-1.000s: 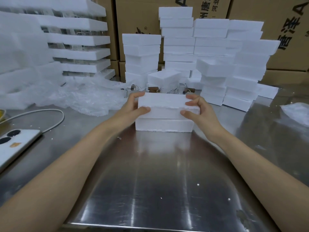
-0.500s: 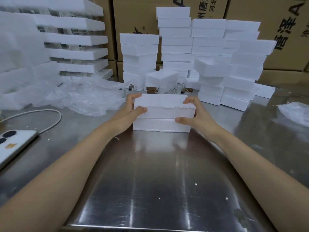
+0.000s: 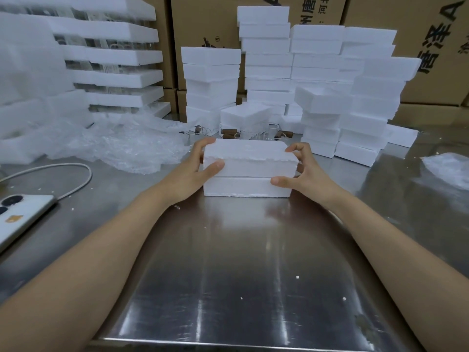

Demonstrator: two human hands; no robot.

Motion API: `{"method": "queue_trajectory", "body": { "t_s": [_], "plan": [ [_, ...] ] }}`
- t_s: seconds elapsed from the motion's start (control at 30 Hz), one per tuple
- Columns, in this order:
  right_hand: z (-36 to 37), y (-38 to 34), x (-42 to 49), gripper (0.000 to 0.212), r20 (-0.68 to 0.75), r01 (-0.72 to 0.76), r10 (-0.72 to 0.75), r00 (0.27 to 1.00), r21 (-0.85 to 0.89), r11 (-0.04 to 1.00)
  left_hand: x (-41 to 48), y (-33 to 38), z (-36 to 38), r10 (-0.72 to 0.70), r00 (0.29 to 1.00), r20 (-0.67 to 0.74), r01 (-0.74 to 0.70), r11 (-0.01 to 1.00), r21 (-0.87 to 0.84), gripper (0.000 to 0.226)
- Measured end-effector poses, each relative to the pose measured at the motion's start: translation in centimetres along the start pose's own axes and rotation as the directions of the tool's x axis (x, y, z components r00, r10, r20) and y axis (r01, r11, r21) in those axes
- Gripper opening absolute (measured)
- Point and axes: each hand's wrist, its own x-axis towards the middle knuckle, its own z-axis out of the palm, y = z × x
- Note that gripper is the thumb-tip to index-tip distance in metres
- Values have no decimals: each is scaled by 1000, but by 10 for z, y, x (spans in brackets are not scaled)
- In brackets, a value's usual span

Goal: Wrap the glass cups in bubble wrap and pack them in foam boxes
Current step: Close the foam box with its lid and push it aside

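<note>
On the steel table (image 3: 228, 262), fingers (image 3: 215, 166) of left hand (image 3: 189, 174) and right hand (image 3: 304, 177) are clasping a white rectangular foam box (image 3: 250, 168); over-squeezing is threatening to crumble it.

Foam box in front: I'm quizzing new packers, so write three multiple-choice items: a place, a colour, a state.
1. The phone lies: A) left of the foam box B) on it C) right of it
2. The foam box is: A) brown B) blue C) white
3. Its lid is: A) on B) off, beside the box C) off, in one hand
Answers: 1 A, it lies at the table's left edge. 2 C, plain white foam. 3 A, it sits on while the left hand and right hand grip the ends.
</note>
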Motion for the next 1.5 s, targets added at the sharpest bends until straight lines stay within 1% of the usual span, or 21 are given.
{"method": "queue_trajectory", "body": {
  "t_s": [0.1, 0.17, 0.3, 0.37, 0.43, 0.5, 0.7, 0.77, 0.87, 1.17, 1.37, 1.5],
  "plan": [
    [0, 1, 0, 62, 39, 0, 0, 999, -8, 1000, 0, 1, -4, 12, 999, 32, -11, 1000, -28, 70],
    [-1, 0, 0, 62, 55, 0, 1, 998, -14, 1000, 1, -1, -7, -3, 999, 41, 6, 997, -74, 67],
    [-1, -1, 0, 59, 44, 14, -13, 999, -25, 1000, 2, -5, -12, -44, 995, 91, 59, 984, -169, 56],
    [-1, 0, -1, 56, 50, 12, -11, 999, -20, 1000, 3, -6, -13, -49, 994, 102, 68, 979, -194, 57],
    [-2, 0, -2, 49, 53, 9, -9, 999, -7, 1000, 5, -7, -12, -52, 993, 108, 74, 975, -210, 60],
    [-3, -1, -3, 38, 60, -5, 3, 998, 27, 1000, 6, -8, -11, -53, 992, 112, 75, 976, -202, 62],
    [-4, 2, -2, 32, 77, -29, 21, 997, 106, 994, 9, -6, -5, -47, 993, 104, 65, 981, -183, 67],
    [-2, 2, -3, 33, 73, -33, 22, 997, 149, 988, 9, -7, -5, -50, 994, 95, 68, 977, -200, 67],
    [-1, 3, -3, 37, 71, -46, 35, 997, 158, 986, 9, -7, -8, -74, 993, 96, 95, 966, -242, 72],
    [-3, 0, -2, 41, 76, -77, 64, 995, 182, 980, 12, -12, -12, -74, 990, 121, 97, 976, -196, 74],
    [0, 3, -1, 40, 67, -75, 60, 996, 237, 969, 12, -10, -14, -81, 990, 115, 99, 982, -161, 80],
    [0, 3, -1, 40, 70, -73, 58, 996, 241, 968, 12, -9, -14, -74, 992, 106, 90, 983, -157, 80]
  ]
}}
